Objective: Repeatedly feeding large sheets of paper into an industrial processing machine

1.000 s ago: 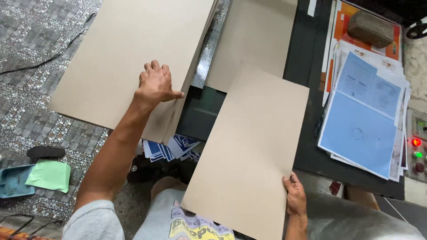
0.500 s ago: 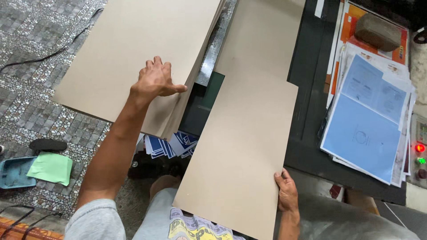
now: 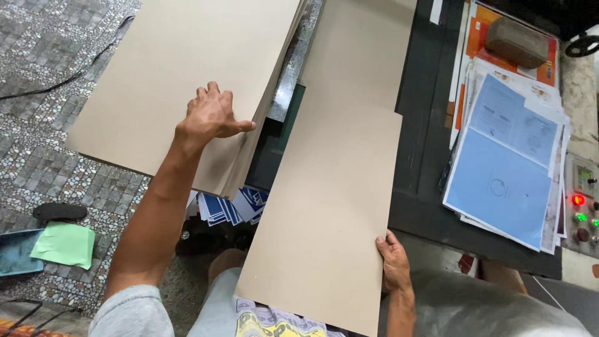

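Observation:
My left hand (image 3: 212,115) rests on top of a stack of large tan cardboard sheets (image 3: 181,68) at the left, thumb hooked over the stack's right edge. My right hand (image 3: 393,262) grips the near right edge of a single tan cardboard sheet (image 3: 331,206) that lies lengthwise across the dark machine table (image 3: 424,181), its near end over my lap. Another tan sheet (image 3: 368,50) lies farther back on the table, in line with it.
A pile of blue and white printed papers (image 3: 505,168) sits at the right under a brown stone weight (image 3: 516,42). Red and green lit buttons (image 3: 580,209) are at the far right. Blue printed cards (image 3: 228,206), a green cloth (image 3: 62,244) and a black sandal (image 3: 59,212) lie on the mosaic floor.
The single sheet has slid away from me and turned straighter along the table, with my right hand moving along its edge. My left hand has stayed on the stack.

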